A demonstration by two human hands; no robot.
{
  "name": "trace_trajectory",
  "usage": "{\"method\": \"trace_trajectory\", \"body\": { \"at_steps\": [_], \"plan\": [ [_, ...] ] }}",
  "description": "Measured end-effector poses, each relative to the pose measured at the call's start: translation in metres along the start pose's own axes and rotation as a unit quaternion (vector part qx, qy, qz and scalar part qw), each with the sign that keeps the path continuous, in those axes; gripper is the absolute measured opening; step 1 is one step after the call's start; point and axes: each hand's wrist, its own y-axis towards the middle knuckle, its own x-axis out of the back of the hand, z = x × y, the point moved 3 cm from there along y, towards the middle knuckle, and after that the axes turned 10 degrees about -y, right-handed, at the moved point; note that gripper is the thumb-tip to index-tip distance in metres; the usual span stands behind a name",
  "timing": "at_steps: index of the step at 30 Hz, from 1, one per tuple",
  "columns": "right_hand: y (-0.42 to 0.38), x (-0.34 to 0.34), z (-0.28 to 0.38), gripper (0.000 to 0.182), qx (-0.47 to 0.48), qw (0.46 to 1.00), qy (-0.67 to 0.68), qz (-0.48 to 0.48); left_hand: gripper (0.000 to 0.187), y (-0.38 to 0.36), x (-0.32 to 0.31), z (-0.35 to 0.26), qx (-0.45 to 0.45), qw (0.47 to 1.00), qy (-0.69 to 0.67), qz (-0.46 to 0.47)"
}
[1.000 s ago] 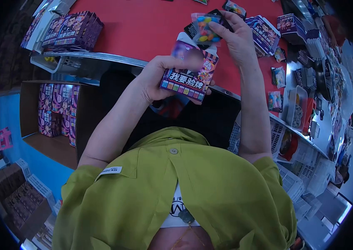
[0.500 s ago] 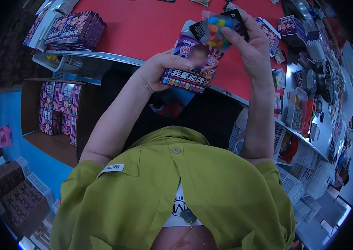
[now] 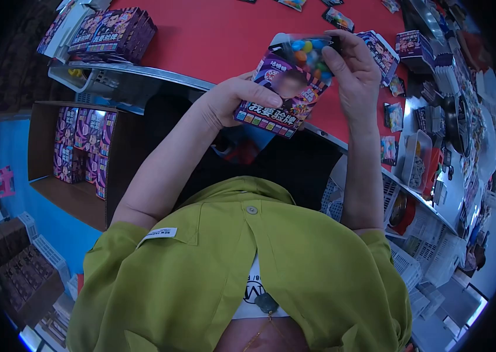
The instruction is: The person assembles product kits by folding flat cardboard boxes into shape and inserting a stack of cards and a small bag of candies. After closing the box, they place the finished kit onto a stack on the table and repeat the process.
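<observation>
My left hand (image 3: 242, 97) is closed around a purple printed box (image 3: 277, 111), its thumb pressed on the front panel. The box is tilted above the near edge of the red tabletop (image 3: 201, 41), its top end open. In my right hand (image 3: 356, 73), a clear candy packet (image 3: 308, 56) with colourful round sweets is pinched between thumb and fingers. The packet overlaps the box's open top and seems partly inside it. A dark card edge shows beside the packet, mostly hidden by my fingers.
Stacked purple boxes (image 3: 110, 38) stand at the table's left. Below them, a brown carton (image 3: 69, 202) holds several more boxes. Small candy packets (image 3: 393, 117) and another purple box (image 3: 380, 56) lie to the right. A clear plastic bin (image 3: 410, 167) sits near the right edge.
My right hand has brought the candy packet down to the box's mouth. The black card behind it, plain to see before, is now mostly hidden. The box has shifted slightly right.
</observation>
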Motion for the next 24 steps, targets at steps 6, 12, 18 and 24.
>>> {"method": "trace_trajectory", "body": {
  "at_steps": [6, 12, 18, 24],
  "plan": [
    [0.01, 0.025, 0.011, 0.021, -0.065, 0.986, -0.027, 0.152, 0.083, 0.001, -0.002, 0.006, 0.049, 0.998, 0.002, 0.028],
    [0.008, 0.005, 0.013, 0.019, 0.084, 0.974, -0.108, 0.181, 0.085, 0.003, -0.002, 0.011, 0.048, 0.997, 0.03, 0.051],
    [0.0, -0.016, 0.016, 0.024, 0.145, 0.965, -0.154, 0.152, 0.081, 0.001, 0.001, 0.013, 0.015, 0.999, 0.042, 0.032],
    [-0.005, 0.0, 0.024, 0.027, 0.054, 0.99, -0.009, 0.128, 0.077, 0.004, -0.003, -0.009, -0.021, 0.982, 0.187, 0.017]
  ]
}}
